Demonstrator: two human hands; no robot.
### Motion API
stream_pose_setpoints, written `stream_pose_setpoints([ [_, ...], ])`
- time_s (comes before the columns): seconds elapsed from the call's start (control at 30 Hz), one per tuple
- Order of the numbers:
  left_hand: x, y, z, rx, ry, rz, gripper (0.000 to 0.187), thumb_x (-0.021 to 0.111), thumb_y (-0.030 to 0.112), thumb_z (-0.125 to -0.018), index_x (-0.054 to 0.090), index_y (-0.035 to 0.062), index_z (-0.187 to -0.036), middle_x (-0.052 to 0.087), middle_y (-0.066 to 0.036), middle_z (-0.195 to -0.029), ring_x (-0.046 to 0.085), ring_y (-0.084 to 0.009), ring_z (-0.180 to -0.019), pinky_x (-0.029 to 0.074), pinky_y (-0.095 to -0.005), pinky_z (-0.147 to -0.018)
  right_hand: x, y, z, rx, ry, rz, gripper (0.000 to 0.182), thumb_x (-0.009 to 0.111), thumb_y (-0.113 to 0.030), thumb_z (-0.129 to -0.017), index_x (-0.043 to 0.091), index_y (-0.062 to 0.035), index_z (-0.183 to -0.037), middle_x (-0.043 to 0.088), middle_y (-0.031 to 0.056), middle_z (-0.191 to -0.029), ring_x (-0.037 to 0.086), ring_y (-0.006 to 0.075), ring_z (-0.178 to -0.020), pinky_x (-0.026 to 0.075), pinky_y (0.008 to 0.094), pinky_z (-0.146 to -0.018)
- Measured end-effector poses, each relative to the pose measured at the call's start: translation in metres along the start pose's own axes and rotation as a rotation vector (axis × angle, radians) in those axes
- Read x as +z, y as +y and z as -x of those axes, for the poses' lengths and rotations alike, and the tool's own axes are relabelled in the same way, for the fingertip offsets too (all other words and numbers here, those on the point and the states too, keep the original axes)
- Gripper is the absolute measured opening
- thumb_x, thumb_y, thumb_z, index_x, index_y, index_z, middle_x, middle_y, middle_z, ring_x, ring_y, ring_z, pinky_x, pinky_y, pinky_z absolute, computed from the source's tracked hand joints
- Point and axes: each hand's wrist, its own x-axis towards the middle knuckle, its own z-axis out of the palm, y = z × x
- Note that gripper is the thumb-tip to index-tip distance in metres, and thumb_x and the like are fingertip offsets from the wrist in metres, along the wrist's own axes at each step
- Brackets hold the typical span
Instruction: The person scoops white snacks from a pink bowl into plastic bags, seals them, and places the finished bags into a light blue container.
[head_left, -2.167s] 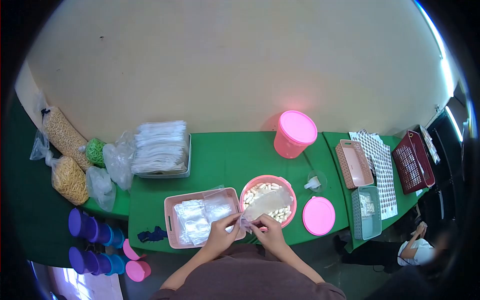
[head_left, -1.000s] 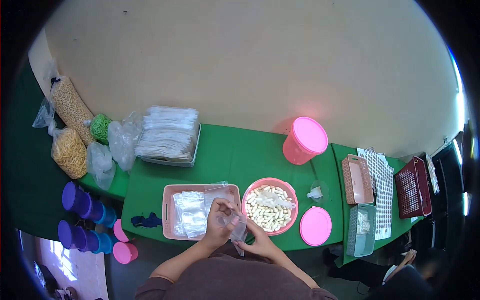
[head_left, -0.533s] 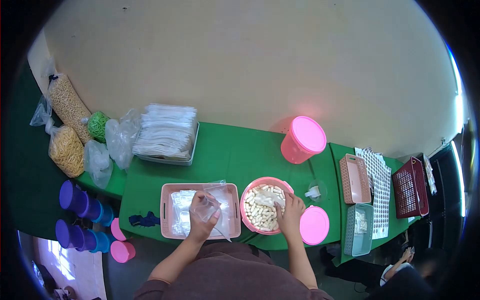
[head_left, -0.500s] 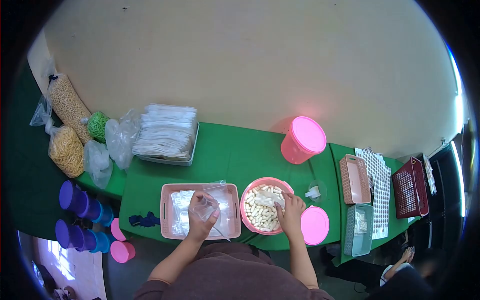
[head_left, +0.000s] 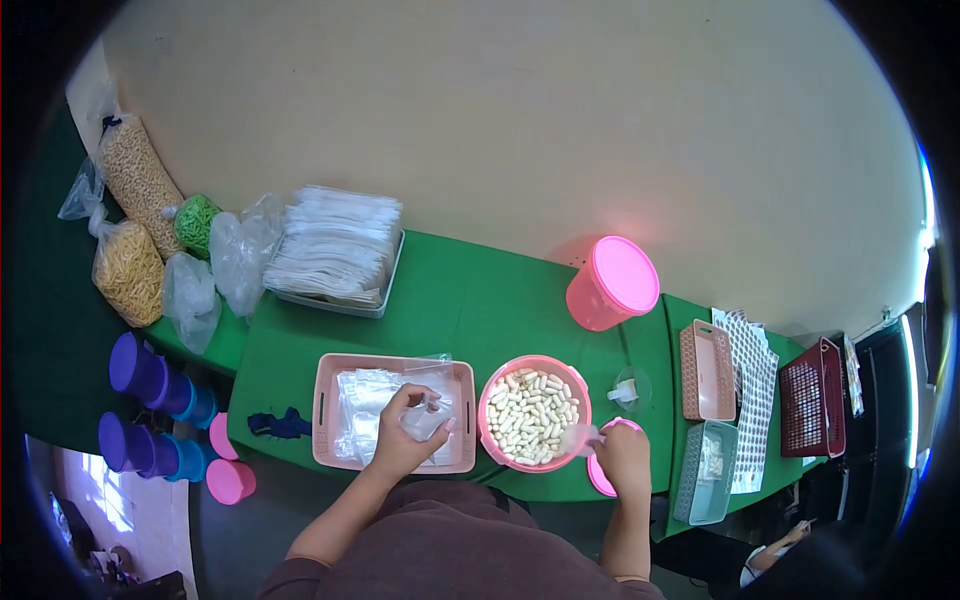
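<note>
My left hand is closed on a clear plastic bag, above a pink basket of flat clear bags. To its right stands a pink tub full of whitish capsule-shaped pieces. At the tub's right edge my right hand grips a translucent scoop, blurred, which tips over the rim. Below that hand a pink lid lies partly covered.
A lidded pink container stands behind. White packets fill a tray at the back left, near knotted bags. Baskets and a printed sheet lie right. Purple tubs are lower left. A person's arm shows lower right.
My right hand has moved right, from over the capsule-shaped pieces to beyond the tub's rim, and now covers part of the pink lid. My left hand still holds the bag, slightly turned.
</note>
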Motion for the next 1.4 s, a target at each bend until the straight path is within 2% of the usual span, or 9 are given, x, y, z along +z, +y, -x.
stream_pose_setpoints([
  [0.07, 0.003, 0.000, -0.001, 0.011, -0.018, -0.033, 0.036, 0.076, 0.009, -0.070, 0.054, 0.0052, -0.099, 0.058, -0.006, -0.092, 0.056, -0.0164, -0.089, 0.044, -0.0318, -0.085, 0.013, -0.004, 0.005, -0.034, -0.057, 0.053, 0.024, 0.068, -0.025, -0.080, 0.068, -0.0021, -0.072, 0.064, 0.0176, -0.072, 0.064, 0.0334, -0.064, 0.049, 0.0443, -0.063],
  [0.1, 0.004, 0.000, -0.001, 0.022, -0.036, -0.069, 0.037, 0.077, 0.009, -0.070, 0.054, 0.0041, -0.099, 0.060, -0.007, -0.091, 0.058, -0.0171, -0.088, 0.046, -0.0317, -0.086, 0.036, -0.004, 0.001, -0.031, -0.077, -0.036, 0.028, 0.069, -0.028, -0.079, 0.066, -0.0018, -0.072, 0.065, 0.0187, -0.073, 0.065, 0.0344, -0.067, 0.049, 0.0452, -0.065],
  [0.3, 0.014, -0.005, 0.000, -0.020, -0.113, 0.020, 0.035, 0.075, 0.008, -0.071, 0.055, 0.0052, -0.099, 0.058, -0.005, -0.093, 0.058, -0.0163, -0.089, 0.044, -0.0329, -0.087, 0.103, -0.040, -0.024, -0.129, 0.011, -0.444, 0.031, 0.068, -0.026, -0.081, 0.067, 0.0042, -0.089, 0.066, 0.0227, -0.078, 0.065, 0.0384, -0.075, 0.050, 0.0471, -0.070],
  [0.57, 0.021, -0.011, 0.000, -0.036, -0.166, -0.033, 0.038, 0.078, 0.010, -0.070, 0.055, 0.0049, -0.101, 0.058, -0.005, -0.093, 0.059, -0.0165, -0.089, 0.045, -0.0328, -0.086, 0.121, -0.025, -0.034, -0.018, -0.080, -0.818, 0.045, 0.066, -0.032, -0.087, 0.064, 0.0086, -0.106, 0.066, 0.0274, -0.097, 0.066, 0.0355, -0.093, 0.051, 0.0383, -0.082],
  [0.8, 0.027, 0.004, -0.020, 0.094, -0.317, -0.365, 0.058, 0.080, 0.020, -0.065, 0.053, 0.0052, -0.114, 0.055, -0.013, -0.105, 0.057, -0.0278, -0.100, 0.046, -0.0386, -0.088, 0.083, -0.011, -0.023, 0.106, -0.026, -0.876, 0.044, 0.066, -0.031, -0.088, 0.064, 0.0099, -0.105, 0.068, 0.0253, -0.097, 0.067, 0.0313, -0.092, 0.051, 0.0360, -0.082],
  [0.9, 0.039, -0.002, -0.030, 0.192, -0.374, -0.551, 0.070, 0.083, 0.022, -0.059, 0.051, 0.0058, -0.119, 0.052, -0.014, -0.111, 0.051, -0.0306, -0.107, 0.042, -0.0429, -0.092, 0.049, -0.010, -0.013, 0.144, -0.043, -1.029, 0.043, 0.067, -0.029, -0.088, 0.063, 0.0104, -0.106, 0.069, 0.0187, -0.093, 0.066, 0.0209, -0.088, 0.050, 0.0313, -0.078],
  [1.0, 0.056, -0.003, -0.038, 0.276, -0.432, -0.649, 0.074, 0.084, 0.023, -0.056, 0.051, 0.0061, -0.120, 0.051, -0.013, -0.112, 0.048, -0.0308, -0.109, 0.038, -0.0440, -0.095, 0.036, 0.004, -0.008, 0.109, -0.045, -1.081, 0.043, 0.068, -0.028, -0.087, 0.063, 0.0106, -0.106, 0.069, 0.0173, -0.091, 0.065, 0.0187, -0.088, 0.050, 0.0298, -0.077],
  [1.27, 0.099, 0.001, -0.035, 0.473, -0.566, -0.695, 0.076, 0.083, 0.022, -0.055, 0.050, 0.0061, -0.121, 0.051, -0.011, -0.111, 0.048, -0.0295, -0.108, 0.036, -0.0426, -0.097, -0.029, -0.021, 0.010, -0.057, -0.011, -0.601, 0.043, 0.073, -0.022, -0.082, 0.062, 0.0064, -0.112, 0.064, 0.0128, -0.089, 0.061, 0.0160, -0.080, 0.048, 0.0333, -0.072],
  [1.4, 0.102, 0.005, -0.031, 0.393, -0.550, -0.553, 0.074, 0.083, 0.023, -0.058, 0.049, 0.0061, -0.121, 0.052, -0.012, -0.112, 0.049, -0.0302, -0.108, 0.037, -0.0427, -0.096, -0.042, -0.030, 0.012, -0.132, 0.221, -1.005, 0.038, 0.074, -0.011, -0.081, 0.061, 0.0041, -0.114, 0.062, 0.0099, -0.094, 0.060, 0.0139, -0.084, 0.050, 0.0297, -0.074],
])
